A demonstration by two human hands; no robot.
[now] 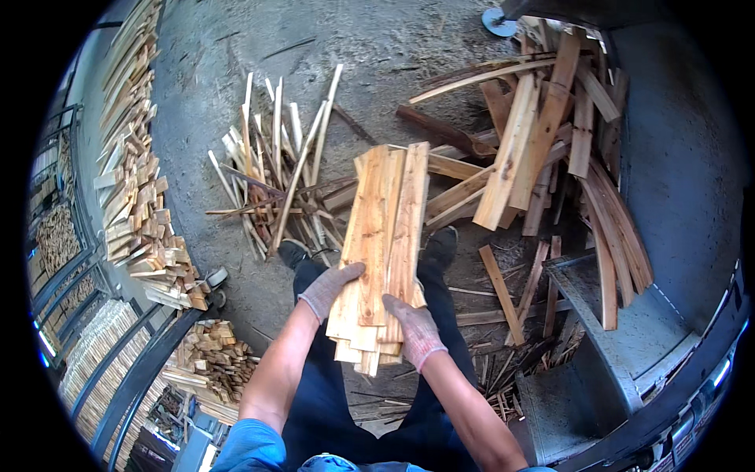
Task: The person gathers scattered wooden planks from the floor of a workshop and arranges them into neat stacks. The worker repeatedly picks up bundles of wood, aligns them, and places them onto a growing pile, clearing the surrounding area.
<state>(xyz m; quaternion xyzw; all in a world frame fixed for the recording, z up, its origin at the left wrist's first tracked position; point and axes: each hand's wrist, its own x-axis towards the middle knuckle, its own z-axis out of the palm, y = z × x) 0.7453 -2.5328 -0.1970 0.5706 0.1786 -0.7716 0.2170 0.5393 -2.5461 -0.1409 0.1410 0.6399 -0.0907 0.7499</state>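
Note:
A bundle of flat wooden boards [376, 228] is held up in front of my legs, its long sides running away from me. The boards overlap and their near ends are uneven. My left hand [333, 289], in a pale work glove, grips the bundle's left side with the thumb over the top. On the right side my gloved right hand [414, 326] clasps the boards lower down, its thumb also on top. The fingers of both hands are hidden under or behind the wood.
A loose heap of thin sticks [279, 169] lies on the floor ahead to the left. Longer planks [543, 118] pile up at the right against a grey metal machine [668, 149]. Stacked short boards [141, 204] line the left. Dark metal rails [134, 377] stand at lower left.

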